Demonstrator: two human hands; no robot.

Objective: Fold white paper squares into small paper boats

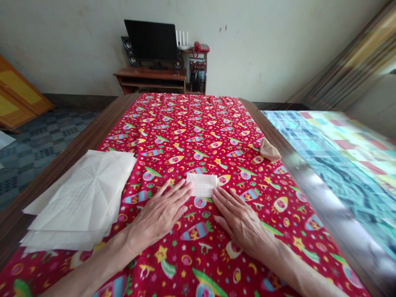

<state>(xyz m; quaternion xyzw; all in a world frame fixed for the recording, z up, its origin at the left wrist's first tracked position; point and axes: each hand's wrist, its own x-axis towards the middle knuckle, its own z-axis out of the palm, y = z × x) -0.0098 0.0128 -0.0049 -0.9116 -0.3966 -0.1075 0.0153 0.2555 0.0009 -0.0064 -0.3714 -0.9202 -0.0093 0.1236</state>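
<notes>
I locate the folded paper (202, 185) lying flat on the red patterned cloth (198, 123), which is spread over the counter (102, 128). I read the left hand (163, 208) at the folded paper's left end, fingers extended, tips touching it. I read the right hand (238, 214) at its lower right corner, fingers likewise straight, tips in contact, not gripping. Left of the folded paper, I register a stack of creased sheets (77, 194); to its right and farther back, a beige folded piece (269, 150). Well beyond it stands a monitor (151, 40).
</notes>
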